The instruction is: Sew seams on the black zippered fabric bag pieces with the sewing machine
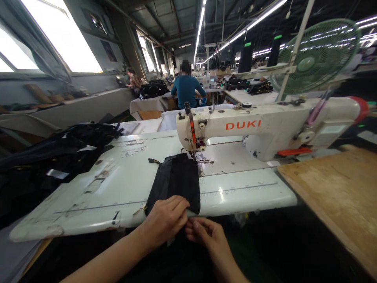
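A black fabric piece (181, 177) lies on the pale sewing table (123, 169), its far edge at the needle area of the white sewing machine (235, 122). It drapes over the table's front edge. My left hand (167, 218) is closed on its near end, knuckles up. Just right of it, below the table edge, my right hand (206, 234) has its fingers curled together, thumb against the forefinger. Whatever those fingers pinch is hidden or too small to name. A small zipper pull (140, 209) shows at the fabric's left corner.
Dark fabric pieces (59, 153) are heaped on the left. A wooden board (335, 192) stands at the right, with a green fan (312, 59) behind the machine. Ahead, a person in a blue top (187, 89) sits facing away.
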Tool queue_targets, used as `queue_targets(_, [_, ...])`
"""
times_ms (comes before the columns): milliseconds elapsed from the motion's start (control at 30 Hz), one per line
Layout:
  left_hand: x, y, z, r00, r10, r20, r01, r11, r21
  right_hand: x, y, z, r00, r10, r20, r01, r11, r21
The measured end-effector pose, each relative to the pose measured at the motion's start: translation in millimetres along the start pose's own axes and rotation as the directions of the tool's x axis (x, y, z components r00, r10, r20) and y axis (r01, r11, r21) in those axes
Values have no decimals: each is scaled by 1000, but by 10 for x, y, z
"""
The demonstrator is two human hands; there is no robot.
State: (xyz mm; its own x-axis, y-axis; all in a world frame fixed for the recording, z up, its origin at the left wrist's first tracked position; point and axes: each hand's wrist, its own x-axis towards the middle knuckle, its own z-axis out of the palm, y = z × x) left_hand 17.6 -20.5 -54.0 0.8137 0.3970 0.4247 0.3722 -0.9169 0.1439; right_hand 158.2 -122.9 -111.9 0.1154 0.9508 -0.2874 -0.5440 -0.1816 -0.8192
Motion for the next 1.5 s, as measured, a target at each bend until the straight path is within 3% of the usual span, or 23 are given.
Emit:
queue_targets(233, [86,-15,-86,997,-50,-62,40,988,-151,55,-173,177,993,-113,-37,115,992,55])
queue_targets(433, [91,38,-173,997,-59,49,66,985,-162,112,-219,201,987,-131,-90,133,991,25])
queue_targets(733, [59,24,-27,996,-91,-19,84,964,-251,121,-187,179,978,-165,-125,165,986,-12])
queue_targets(1033, [17,60,-25,994,-76,-83,60,982,-180,120,-181,166,985,-158,-73,158,987,-1])
queue_targets(1133, [20,85,-78,990,19,-138,-33,995,-96,103,-174,140,985,-156,-78,156,988,-16])
queue_targets(1267, [11,105,-105,973,197,-121,-196,980,25,69,-169,112,984,-157,-90,153,987,-49])
queue_targets(1500, [28,143,-100,967,222,-124,-216,975,59,3,-231,124,978,-191,-78,178,972,-152])
